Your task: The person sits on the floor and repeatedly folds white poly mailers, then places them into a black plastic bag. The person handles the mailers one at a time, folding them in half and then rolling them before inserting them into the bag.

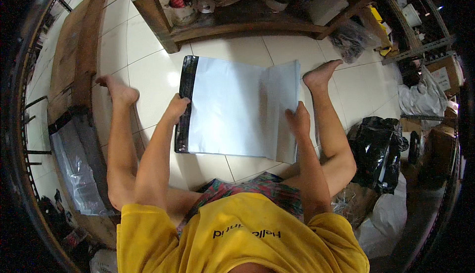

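Observation:
A wide stack of pale white plastic mailer bags [230, 107] lies between my legs, just over the tiled floor. Along its left side runs a black edge strip [183, 102], and near the right side a fold or flap [282, 109] stands up slightly. My left hand [178, 107] grips the black edge, thumb on top and fingers hidden beneath. At the opposite side my right hand [299, 118] pinches the right edge, its thumb over the top sheet. Whether the stack rests on the floor or is lifted I cannot tell.
A wooden table [247, 31] with clutter stands ahead. On the left lies a long wooden board [79, 40] with grey plastic bags [79, 164] on it. A black plastic bag [377, 151], white bags [423, 95] and metal shelving [418, 50] crowd the right.

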A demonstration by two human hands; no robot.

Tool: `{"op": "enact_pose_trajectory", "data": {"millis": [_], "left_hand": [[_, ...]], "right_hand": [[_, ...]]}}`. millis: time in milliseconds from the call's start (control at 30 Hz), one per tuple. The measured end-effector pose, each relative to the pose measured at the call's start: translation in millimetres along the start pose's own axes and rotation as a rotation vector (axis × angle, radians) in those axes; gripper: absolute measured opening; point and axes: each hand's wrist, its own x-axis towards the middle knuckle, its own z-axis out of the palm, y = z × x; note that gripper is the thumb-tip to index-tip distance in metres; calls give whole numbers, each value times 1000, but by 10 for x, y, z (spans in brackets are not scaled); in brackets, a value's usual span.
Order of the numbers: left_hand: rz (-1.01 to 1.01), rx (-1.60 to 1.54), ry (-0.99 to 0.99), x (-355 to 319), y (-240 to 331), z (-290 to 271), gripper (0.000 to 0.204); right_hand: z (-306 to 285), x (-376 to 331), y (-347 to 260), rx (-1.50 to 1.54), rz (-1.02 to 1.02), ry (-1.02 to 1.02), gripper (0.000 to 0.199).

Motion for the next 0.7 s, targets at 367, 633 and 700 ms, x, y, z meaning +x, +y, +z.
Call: {"op": "enact_pose_trajectory", "data": {"millis": [367,633,700], "left_hand": [[-22,-193,-183,-466,-11,-53,40],[-141,-279,-214,-671,78,60,42],[-128,-310,-206,-688,42,80,42]], "right_hand": [[736,-247,-594,-140,-263,25,66],[375,80,-127,727,255,-535,77],[414,96,-87,735,280,-516,80]]}}
